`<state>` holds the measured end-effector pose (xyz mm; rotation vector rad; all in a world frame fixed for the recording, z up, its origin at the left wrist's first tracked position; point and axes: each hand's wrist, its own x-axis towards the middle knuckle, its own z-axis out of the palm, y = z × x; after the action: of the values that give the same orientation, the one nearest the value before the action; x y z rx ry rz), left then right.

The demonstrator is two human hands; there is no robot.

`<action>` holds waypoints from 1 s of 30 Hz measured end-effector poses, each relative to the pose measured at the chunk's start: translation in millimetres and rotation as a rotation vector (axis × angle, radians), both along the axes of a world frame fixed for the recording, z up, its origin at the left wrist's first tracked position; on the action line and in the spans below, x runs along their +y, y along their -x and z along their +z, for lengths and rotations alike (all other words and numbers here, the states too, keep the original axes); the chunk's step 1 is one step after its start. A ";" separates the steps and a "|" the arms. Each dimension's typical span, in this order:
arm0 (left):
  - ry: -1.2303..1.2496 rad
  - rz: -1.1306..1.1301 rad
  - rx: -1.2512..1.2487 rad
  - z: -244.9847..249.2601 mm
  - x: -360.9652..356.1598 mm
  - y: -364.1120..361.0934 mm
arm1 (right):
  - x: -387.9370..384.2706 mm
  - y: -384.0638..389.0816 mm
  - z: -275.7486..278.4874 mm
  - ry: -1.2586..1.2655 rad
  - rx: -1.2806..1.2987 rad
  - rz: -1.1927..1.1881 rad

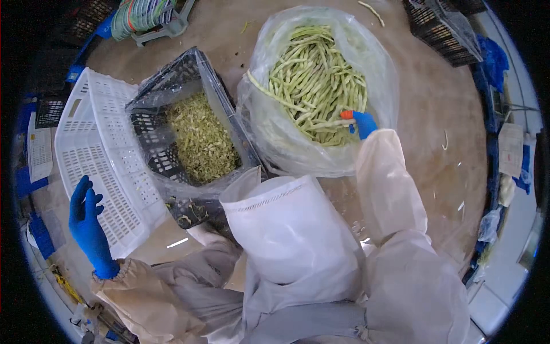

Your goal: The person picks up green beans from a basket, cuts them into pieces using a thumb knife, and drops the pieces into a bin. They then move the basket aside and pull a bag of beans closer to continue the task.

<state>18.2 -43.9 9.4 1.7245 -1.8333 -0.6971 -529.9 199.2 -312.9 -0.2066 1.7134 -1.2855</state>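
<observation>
In a blue glove, my left hand (pixel 89 226) is raised at the left with its fingers apart and nothing in it, over the near edge of the white crates (pixel 106 155). My right hand (pixel 364 124), also gloved in blue with an orange cover on one finger, reaches into a large clear plastic bag (pixel 381 74) of long green beans (pixel 321 74). Its fingers are at the beans near the bag's right side; what they grip, if anything, is too small to make out.
A black crate (pixel 220 86) lined with plastic holds chopped green trimmings (pixel 203 137). A white bag (pixel 292 229) stands at my lap. Black crates (pixel 444 34) are at the upper right. Bundled coloured bands (pixel 140 17) lie at the upper left. Loose beans (pixel 372 12) are on the floor.
</observation>
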 end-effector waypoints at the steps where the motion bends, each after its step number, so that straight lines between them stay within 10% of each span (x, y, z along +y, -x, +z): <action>1: -0.001 0.002 0.005 0.1 0.4 -1.9 | 1.0 -7.0 21.6 -0.040 0.063 -0.036; 6: -0.001 0.010 0.013 1.5 4.3 -9.8 | -10.3 -25.3 94.4 -0.225 0.313 -0.143; 10: -0.009 0.002 0.006 2.9 4.3 -9.0 | -11.7 -9.6 87.2 -0.300 1.056 0.192; 18: -0.034 -0.006 -0.018 1.2 5.4 -9.3 | -32.9 -4.1 -97.5 -0.481 0.580 0.250; 25: -0.067 -0.021 -0.039 -3.0 4.3 -2.4 | -74.1 -34.7 -84.9 -0.877 0.536 0.625; 30: -0.068 -0.053 -0.015 -2.8 6.8 2.9 | -68.1 -58.4 -33.5 -0.709 0.387 0.270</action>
<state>15.4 -37.1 6.6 1.7334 -1.8911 -0.7779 -471.5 131.1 -346.4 -0.2640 2.2704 -0.4043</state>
